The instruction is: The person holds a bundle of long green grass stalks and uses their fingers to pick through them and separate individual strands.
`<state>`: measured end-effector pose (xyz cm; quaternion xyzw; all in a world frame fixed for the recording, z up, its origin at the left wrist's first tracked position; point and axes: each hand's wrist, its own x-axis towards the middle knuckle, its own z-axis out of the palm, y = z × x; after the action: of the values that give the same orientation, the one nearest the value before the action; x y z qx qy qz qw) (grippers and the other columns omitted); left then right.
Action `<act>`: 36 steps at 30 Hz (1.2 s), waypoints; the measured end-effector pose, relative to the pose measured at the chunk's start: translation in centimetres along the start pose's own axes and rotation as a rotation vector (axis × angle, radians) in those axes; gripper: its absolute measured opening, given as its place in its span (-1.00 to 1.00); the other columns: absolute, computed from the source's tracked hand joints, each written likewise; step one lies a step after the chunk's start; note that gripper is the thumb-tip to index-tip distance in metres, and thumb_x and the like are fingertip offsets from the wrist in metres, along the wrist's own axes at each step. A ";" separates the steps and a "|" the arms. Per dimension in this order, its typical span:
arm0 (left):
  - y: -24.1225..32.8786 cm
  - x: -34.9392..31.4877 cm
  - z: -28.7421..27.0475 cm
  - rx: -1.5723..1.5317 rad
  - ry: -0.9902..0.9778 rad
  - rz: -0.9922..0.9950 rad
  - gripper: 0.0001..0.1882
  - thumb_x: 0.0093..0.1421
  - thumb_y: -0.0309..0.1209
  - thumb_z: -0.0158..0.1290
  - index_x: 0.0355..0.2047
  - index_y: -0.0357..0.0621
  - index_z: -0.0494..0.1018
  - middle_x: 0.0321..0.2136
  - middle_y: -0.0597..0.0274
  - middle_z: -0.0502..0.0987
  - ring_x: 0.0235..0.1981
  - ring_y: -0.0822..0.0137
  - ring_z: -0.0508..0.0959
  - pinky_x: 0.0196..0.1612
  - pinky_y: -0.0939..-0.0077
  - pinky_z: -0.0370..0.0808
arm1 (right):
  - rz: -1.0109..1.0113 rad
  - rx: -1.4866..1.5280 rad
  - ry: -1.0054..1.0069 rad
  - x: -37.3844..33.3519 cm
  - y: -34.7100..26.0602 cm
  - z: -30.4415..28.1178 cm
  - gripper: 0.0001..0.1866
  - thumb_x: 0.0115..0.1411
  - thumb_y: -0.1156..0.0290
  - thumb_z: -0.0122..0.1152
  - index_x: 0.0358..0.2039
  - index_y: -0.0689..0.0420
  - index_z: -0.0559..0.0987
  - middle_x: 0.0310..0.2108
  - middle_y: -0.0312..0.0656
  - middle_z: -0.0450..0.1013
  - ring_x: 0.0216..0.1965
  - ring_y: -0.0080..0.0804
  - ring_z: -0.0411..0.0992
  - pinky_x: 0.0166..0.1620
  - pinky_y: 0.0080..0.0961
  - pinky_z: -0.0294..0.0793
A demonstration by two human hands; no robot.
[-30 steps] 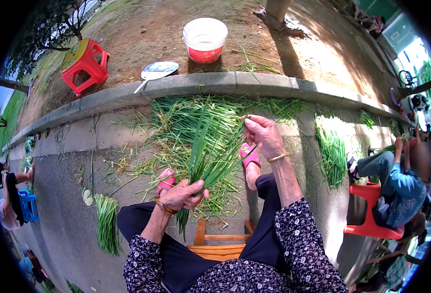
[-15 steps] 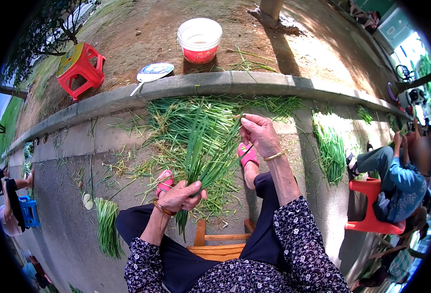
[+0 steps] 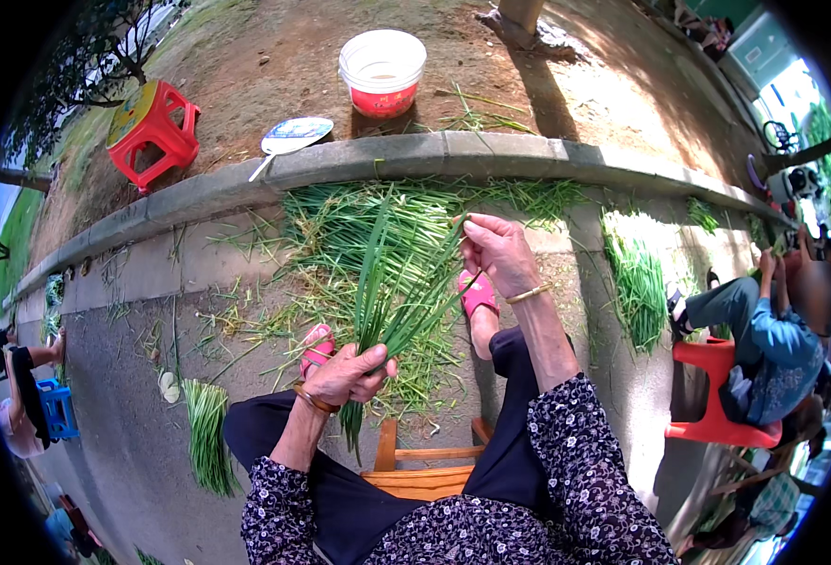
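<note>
My left hand (image 3: 345, 375) is closed round the lower part of a bunch of garlic chives (image 3: 370, 292), its long flat green leaves fanning up and to the right. Up at the leaf tips, my right hand (image 3: 498, 250) pinches the end of a leaf between thumb and fingertips. A loose heap of chives (image 3: 340, 224) lies on the paving beyond my hands, against the kerb. Yellowed scraps (image 3: 326, 282) are scattered round my pink shoes (image 3: 478, 294).
A stone kerb (image 3: 387, 162) crosses ahead, with a white-and-red bucket (image 3: 378, 105), hand fan (image 3: 295, 135) and red stool (image 3: 166, 141) beyond it. Chive bundles lie left (image 3: 208, 438) and right (image 3: 637, 292). Another person (image 3: 781, 353) sits at right on a red chair (image 3: 708, 391).
Both hands keep nearly the same pose and grip. The bunch's leaves have shifted slightly, and the whole view has moved a little.
</note>
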<state>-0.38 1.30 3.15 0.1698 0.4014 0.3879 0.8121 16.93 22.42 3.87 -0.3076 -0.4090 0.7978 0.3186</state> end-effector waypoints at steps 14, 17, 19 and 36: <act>0.4 0.8 1.7 0.012 0.158 0.060 -0.66 0.18 -0.14 -0.19 -0.50 -0.16 0.35 -0.85 0.55 0.08 -0.88 0.65 -0.01 -0.82 0.71 -0.10 | 0.014 0.347 0.378 1.2 2.0 1.1 -0.87 0.03 0.47 0.03 -0.44 0.19 0.53 -0.74 -0.40 0.30 -0.81 -0.71 0.16 -0.78 -0.76 0.12; 0.8 1.0 2.4 0.001 0.192 0.051 -0.67 0.18 -0.15 -0.17 -0.51 -0.16 0.36 -0.85 0.55 0.08 -0.87 0.66 -0.01 -0.82 0.72 -0.10 | -0.126 0.007 0.447 1.4 2.6 0.7 -0.86 0.05 0.47 0.01 -0.39 0.20 0.50 -0.66 -0.36 0.33 -0.77 -0.70 0.18 -0.78 -0.75 0.14; 1.0 1.0 2.7 0.003 0.184 0.059 -0.67 0.18 -0.15 -0.17 -0.50 -0.16 0.36 -0.85 0.55 0.08 -0.87 0.66 -0.01 -0.82 0.72 -0.10 | -0.171 0.020 0.430 1.6 2.5 0.0 -0.87 0.06 0.49 -0.02 -0.36 0.17 0.46 -0.59 -0.33 0.35 -0.74 -0.66 0.22 -0.77 -0.72 0.19; 0.4 -0.4 -1.4 -0.328 0.002 0.266 -0.57 0.19 -0.01 -0.32 -0.47 -0.08 0.34 -0.86 0.55 -0.06 -0.85 0.60 -0.07 -0.77 0.68 -0.06 | 0.016 -0.402 0.066 0.2 0.3 -0.1 -0.76 0.05 0.28 0.12 -0.50 0.23 0.53 -0.66 -0.39 0.36 -0.74 -0.75 0.17 -0.69 -0.81 0.10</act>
<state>-1.83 1.23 2.71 0.0866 0.3078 0.5520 0.7701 16.81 22.41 3.51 -0.3942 -0.5468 0.6922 0.2578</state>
